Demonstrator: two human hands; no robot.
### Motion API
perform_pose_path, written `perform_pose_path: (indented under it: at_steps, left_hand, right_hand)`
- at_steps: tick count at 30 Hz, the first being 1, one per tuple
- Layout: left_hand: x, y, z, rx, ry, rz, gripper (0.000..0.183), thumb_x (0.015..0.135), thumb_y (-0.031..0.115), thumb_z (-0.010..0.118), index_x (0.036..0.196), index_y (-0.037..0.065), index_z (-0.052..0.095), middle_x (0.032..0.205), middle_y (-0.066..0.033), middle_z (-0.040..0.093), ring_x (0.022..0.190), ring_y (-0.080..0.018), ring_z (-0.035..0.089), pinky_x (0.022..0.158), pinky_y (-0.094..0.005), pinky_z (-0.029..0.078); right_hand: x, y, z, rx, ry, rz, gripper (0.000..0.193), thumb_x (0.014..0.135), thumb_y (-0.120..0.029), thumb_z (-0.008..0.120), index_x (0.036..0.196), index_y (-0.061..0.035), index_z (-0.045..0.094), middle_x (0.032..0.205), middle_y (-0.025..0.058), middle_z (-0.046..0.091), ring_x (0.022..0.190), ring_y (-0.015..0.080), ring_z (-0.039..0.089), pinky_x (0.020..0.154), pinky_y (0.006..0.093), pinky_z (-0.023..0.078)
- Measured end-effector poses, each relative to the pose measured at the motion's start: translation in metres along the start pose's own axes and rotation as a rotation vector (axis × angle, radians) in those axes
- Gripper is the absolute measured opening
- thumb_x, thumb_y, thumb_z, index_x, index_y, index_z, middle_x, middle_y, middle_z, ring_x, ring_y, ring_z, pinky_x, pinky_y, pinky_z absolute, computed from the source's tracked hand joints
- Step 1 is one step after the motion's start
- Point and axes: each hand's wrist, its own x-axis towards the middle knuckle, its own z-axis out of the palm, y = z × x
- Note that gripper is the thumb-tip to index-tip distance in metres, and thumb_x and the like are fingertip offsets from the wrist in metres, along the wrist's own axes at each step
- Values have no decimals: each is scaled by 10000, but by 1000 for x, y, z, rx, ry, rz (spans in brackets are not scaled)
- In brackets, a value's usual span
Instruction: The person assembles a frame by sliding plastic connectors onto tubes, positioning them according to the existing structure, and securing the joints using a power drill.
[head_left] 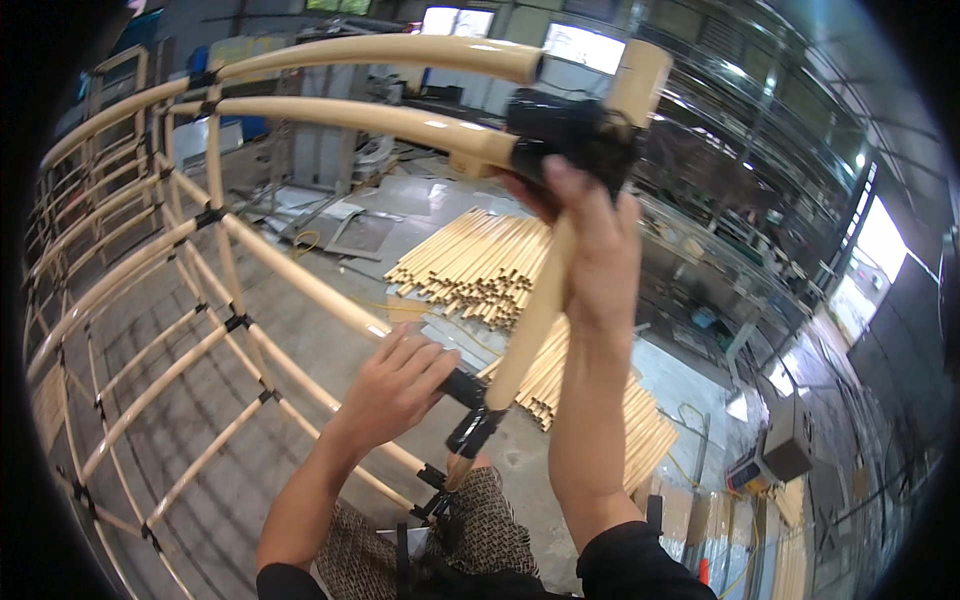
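My left hand (400, 385) is curled over a cream pipe (300, 280) of a large frame, close to a black joint (475, 430) on an upright pipe (530, 340). Higher up, my right hand (595, 235) grips the upper black joint (590, 130) around the top of that upright, its thumb on the black part and its fingers behind, partly hidden. A rail (370, 118) runs from the left up to this joint. Above it, another rail (390, 52) has its end apart from the joint's black socket.
The pipe frame (210, 215) stretches away to the left, with several black joints. Beyond my hands, piles of cream pipes (470, 262) lie on the floor. Metal racks (740, 220) stand behind on the right, near a grey box (788, 438). My legs are below the lower joint.
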Motion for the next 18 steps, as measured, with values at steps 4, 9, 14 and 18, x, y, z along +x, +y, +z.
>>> perform_pose_path:
  at_steps: [4, 9, 14, 18]
  left_hand:
    - [5, 0, -2, -11, 13, -3, 613, 656, 98, 752, 1240, 46, 573, 1132, -100, 600, 1108, -277, 569, 1082, -498, 387]
    - [11, 9, 18, -100, 35, 13, 587, 648, 13, 701, 1222, 40, 580, 1127, -124, 603, 1098, -322, 566, 1058, -527, 393]
    - [5, -8, -6, -152, -48, 20, 577, 639, -39, 672, 1205, 26, 577, 1126, -169, 605, 1107, -381, 552, 1011, -504, 410]
    - [22, -7, -22, -484, -277, -122, 597, 676, -26, 690, 1257, 1, 555, 1151, -187, 619, 1135, -357, 568, 1005, -458, 418]
  right_hand:
    - [-2, -8, 13, -54, 1, -42, 118, 899, -79, 636, 962, 9, 683, 801, -10, 651, 756, 59, 548, 682, 240, 448]
    - [-3, -8, -5, -282, 17, -115, 113, 844, -84, 629, 890, 19, 636, 705, -7, 604, 655, 55, 508, 575, 265, 440]
    - [1, -8, 22, 46, -37, -10, 220, 820, -63, 642, 1027, -1, 606, 730, 41, 591, 694, 70, 478, 608, 292, 446]
    - [-7, -25, 1, -31, -50, -4, 256, 815, -28, 624, 1063, 27, 588, 803, 51, 637, 742, 68, 512, 674, 292, 477]
